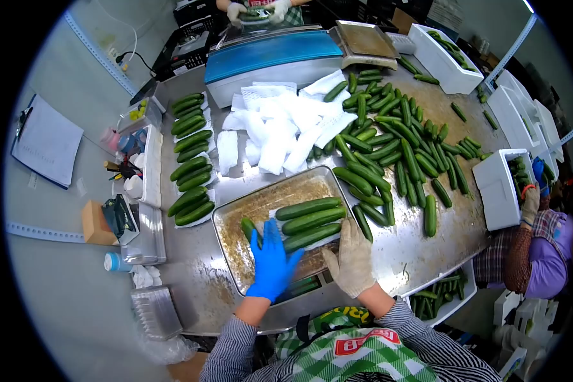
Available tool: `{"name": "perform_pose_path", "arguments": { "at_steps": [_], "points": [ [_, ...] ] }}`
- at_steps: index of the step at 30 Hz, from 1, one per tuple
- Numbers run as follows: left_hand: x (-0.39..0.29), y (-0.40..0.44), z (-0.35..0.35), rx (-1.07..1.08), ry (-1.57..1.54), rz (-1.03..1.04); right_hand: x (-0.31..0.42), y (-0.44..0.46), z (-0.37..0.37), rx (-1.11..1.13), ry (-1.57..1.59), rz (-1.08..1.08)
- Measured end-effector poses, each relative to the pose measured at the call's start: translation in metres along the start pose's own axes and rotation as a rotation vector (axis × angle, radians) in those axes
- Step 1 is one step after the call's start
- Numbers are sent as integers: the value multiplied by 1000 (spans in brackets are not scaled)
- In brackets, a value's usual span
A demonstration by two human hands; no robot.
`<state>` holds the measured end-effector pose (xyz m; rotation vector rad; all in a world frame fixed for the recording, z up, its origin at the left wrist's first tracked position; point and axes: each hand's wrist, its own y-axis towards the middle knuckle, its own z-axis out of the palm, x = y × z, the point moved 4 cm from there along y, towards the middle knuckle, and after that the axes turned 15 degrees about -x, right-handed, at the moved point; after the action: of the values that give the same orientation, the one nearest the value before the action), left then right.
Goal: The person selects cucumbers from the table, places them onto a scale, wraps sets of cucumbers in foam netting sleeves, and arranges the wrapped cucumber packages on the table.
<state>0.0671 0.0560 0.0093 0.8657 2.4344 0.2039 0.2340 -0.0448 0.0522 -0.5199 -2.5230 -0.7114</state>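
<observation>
My left hand [272, 262], in a blue glove, is open over a metal tray [235, 254], its fingers stretched toward the left ends of three cucumbers [312, 221] lying side by side on a white pad. A shorter cucumber [251, 232] lies just left of its fingers. My right hand [351, 261], in a beige knit glove, is open and rests flat against the right ends of the three cucumbers, thumb apart. Whether my left fingertips touch a cucumber is unclear. More cucumbers [299, 288] show partly below the tray's near edge, between my hands.
A large heap of cucumbers [404, 143] covers the right side of the table. White pads [274, 130] are piled behind the tray, near a blue-topped machine [274, 56]. Packed cucumber bundles [191, 169] line the left. Co-workers stand at the far side and right, beside foam boxes [500, 197].
</observation>
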Motion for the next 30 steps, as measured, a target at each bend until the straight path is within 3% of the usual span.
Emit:
{"name": "perform_pose_path", "arguments": {
  "at_steps": [15, 18, 21, 22, 24, 25, 26, 27, 29, 30],
  "points": [
    [-8, 4, -11, -127, 194, -91, -8, 25, 38, 0, 122, -12],
    [9, -22, -21, -124, 197, -412, -9, 27, 27, -30, 154, 41],
    [29, -42, -22, 39, 53, -655, 5, 19, 14, -112, 175, -58],
    [31, -49, -27, -200, 67, -504, 12, 15, 13, -139, 273, -145],
    [41, -72, -40, -344, -145, -596, 31, 12, 14, -166, 520, -206],
    [35, -63, -52, -413, -253, -634, 42, 8, 21, -48, 665, -126],
    [23, -72, -62, -284, -576, -1019, 50, 6, 26, 166, 701, 75],
    [17, -77, -60, -292, -494, -899, 62, 3, 26, 385, 728, 280],
    [3, -95, -52, -316, -337, -661, 82, 2, 29, 560, 873, 353],
    [-16, -88, -42, -416, -913, -1021, 86, -3, 28, 490, 990, 326]
  ]
}}
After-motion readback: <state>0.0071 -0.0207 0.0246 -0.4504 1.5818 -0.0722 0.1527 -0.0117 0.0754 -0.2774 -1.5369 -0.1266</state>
